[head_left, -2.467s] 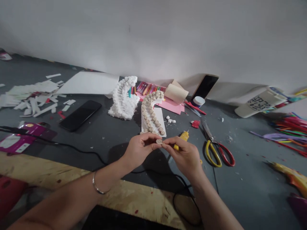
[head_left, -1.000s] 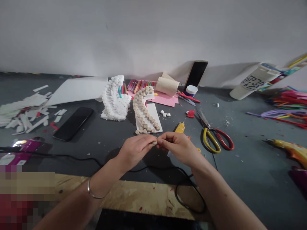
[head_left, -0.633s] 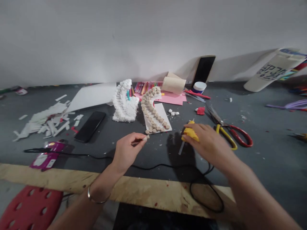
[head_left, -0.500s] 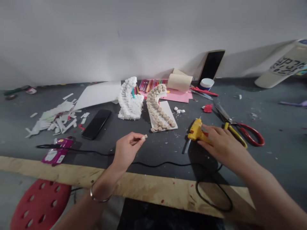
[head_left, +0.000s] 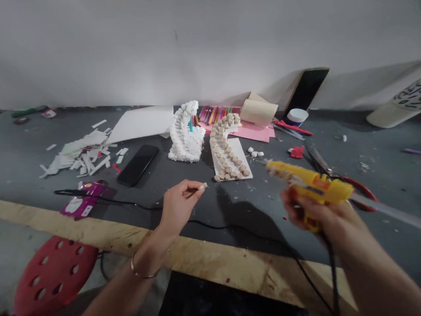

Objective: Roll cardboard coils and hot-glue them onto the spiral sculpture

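Head view: tub (head_left: pixel 297 116) beyond glue gun (head_left: pixel 311 181)

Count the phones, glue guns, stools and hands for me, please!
Flat phone, propped-up phone: 2
Yellow glue gun: 1
Red stool: 1
Left hand pinching a small pale piece, right hand gripping the glue gun: 2
Total: 6

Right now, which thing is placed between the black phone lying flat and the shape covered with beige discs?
In the head view, a rough white shape sits between the phone and the beige-disc shape.
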`<state>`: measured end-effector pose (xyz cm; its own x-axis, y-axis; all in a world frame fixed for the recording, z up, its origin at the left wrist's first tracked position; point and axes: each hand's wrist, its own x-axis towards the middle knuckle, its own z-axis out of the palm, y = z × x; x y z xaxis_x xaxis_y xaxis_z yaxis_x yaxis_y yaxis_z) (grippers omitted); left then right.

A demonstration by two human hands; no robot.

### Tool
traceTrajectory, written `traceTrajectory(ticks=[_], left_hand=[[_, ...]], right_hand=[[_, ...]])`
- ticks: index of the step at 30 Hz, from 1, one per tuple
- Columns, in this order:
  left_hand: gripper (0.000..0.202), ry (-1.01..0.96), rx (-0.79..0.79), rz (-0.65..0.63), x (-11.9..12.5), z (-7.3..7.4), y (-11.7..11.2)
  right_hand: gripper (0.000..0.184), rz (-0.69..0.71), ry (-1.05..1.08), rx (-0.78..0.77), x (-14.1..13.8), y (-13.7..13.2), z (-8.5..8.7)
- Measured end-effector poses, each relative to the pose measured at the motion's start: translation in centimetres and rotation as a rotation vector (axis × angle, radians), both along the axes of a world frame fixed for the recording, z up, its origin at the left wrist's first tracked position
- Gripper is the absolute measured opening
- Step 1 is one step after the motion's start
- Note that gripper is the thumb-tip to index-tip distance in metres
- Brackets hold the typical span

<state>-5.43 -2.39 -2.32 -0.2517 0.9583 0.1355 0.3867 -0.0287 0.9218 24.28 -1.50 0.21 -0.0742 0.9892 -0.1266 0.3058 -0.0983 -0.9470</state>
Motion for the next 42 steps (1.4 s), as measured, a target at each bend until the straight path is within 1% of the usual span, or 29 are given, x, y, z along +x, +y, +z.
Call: traceTrajectory(ticks=[1,3,5,7,10,13,17,28,36,42], left_hand=[[0.007,0.006,0.021,-0.003,0.1,0.1,0.0],[0.007,0.011,0.061,-0.009,0.4,0.2,-0.2],[0.007,0.021,0.091,-0.017,0.5,0.2,-0.3],[0.006,0.036,0.101,-0.026,0.6,0.1,-0.5],[0.006,0.055,0.087,-0.047,0.6,0.1,-0.7],[0.007,0.051,0.072,-0.056,0.8,0.2,-0.7],[0.006,0.025,0.092,-0.063,1.0,0.2,-0.8],[0.008,0.025,0.092,-0.064,1.2,0.3,-0.7],[0.009,-0.001,0.088,-0.047,1.5,0.6,-0.6],[0.008,-0.021,0.087,-0.036,1.5,0.7,-0.6]], right_hand=[[0.039,0.060,0.082,-0.103,-1.2,-0.6,0.1],[0.040,0.181,0.133,-0.208,-3.6,-1.5,-0.1],[0.038,0.274,0.134,-0.210,-5.5,-1.9,-0.3],[0.037,0.313,0.144,-0.180,-6.7,-2.0,-0.4],[0.037,0.348,0.133,-0.159,-7.3,-1.8,-0.6],[0.034,0.388,0.063,-0.132,-7.1,-1.7,-0.8],[0.033,0.398,0.016,-0.069,-6.9,-1.7,-1.1],[0.035,0.356,-0.048,-0.025,-7.0,-1.5,-0.7],[0.035,0.309,-0.031,-0.033,-7.2,-1.4,-0.3],[0.035,0.309,-0.073,-0.035,-6.9,-1.5,-0.6]])
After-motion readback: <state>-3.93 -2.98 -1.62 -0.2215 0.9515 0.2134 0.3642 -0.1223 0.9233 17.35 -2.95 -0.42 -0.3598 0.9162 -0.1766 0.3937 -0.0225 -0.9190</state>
